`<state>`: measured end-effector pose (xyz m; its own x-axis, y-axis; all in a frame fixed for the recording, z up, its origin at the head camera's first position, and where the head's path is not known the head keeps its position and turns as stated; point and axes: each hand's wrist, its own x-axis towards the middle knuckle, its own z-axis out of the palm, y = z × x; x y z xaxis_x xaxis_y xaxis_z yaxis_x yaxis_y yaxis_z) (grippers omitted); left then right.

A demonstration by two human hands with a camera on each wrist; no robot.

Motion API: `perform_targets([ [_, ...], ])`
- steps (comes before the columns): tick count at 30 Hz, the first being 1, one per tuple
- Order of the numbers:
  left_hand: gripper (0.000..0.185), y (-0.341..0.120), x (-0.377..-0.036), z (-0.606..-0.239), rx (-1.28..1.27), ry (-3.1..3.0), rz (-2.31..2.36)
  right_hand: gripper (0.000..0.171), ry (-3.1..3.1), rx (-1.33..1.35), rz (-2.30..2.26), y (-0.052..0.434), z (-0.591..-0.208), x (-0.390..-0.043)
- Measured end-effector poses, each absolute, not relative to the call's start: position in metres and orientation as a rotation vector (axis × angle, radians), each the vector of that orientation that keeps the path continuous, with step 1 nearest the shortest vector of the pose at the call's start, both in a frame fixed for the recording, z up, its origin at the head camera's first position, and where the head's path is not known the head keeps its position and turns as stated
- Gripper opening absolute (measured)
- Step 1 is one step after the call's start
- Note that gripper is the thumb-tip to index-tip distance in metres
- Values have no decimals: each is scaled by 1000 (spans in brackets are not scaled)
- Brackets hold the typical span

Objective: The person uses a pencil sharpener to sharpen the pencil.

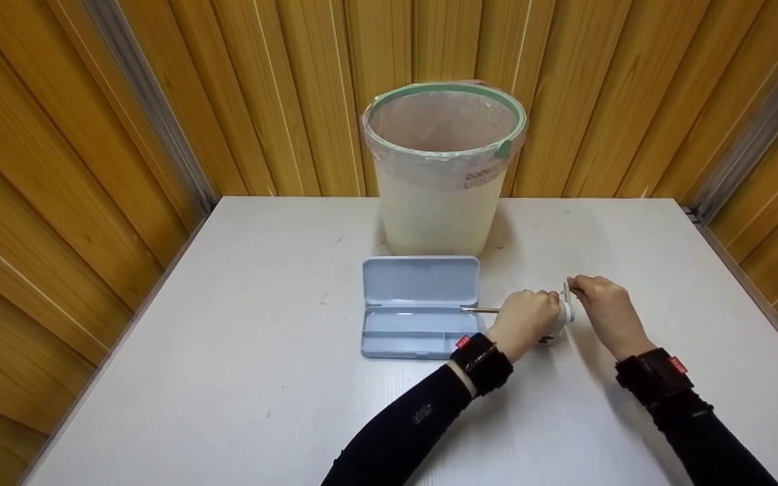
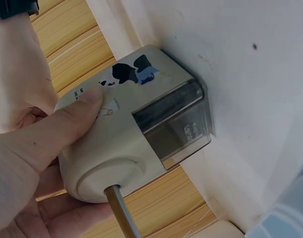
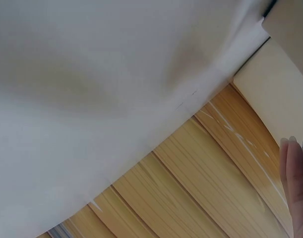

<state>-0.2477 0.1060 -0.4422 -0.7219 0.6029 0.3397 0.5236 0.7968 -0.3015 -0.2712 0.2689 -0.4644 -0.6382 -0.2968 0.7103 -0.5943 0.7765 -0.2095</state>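
Note:
My left hand (image 1: 523,322) grips a cream pencil sharpener (image 2: 116,131) with a cow picture on its top and a see-through shavings drawer (image 2: 178,136). The thumb lies across the top and fingers wrap below. From the sharpener's round front opening sticks a pencil (image 2: 122,213), pointing left toward the pencil case in the head view. On the sharpener's other side my right hand (image 1: 608,312) pinches the crank handle (image 1: 566,294) with curled fingers. Only some right fingertips (image 3: 295,173) show at the edge of the right wrist view.
An open light-blue pencil case (image 1: 402,320) with divided compartments lies left of the hands, its lid (image 1: 421,280) tipped back. Behind it stands a pale bin (image 1: 439,209) with a green rim and a plastic liner. Wood-patterned walls (image 1: 308,101) border the white table (image 1: 227,324).

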Motion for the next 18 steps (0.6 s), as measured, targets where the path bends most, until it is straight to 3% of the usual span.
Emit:
perform_targets([
  [18,18,105,-248,-443,-851,-2574,282,3,-2717,668,723,276,-453,-287],
])
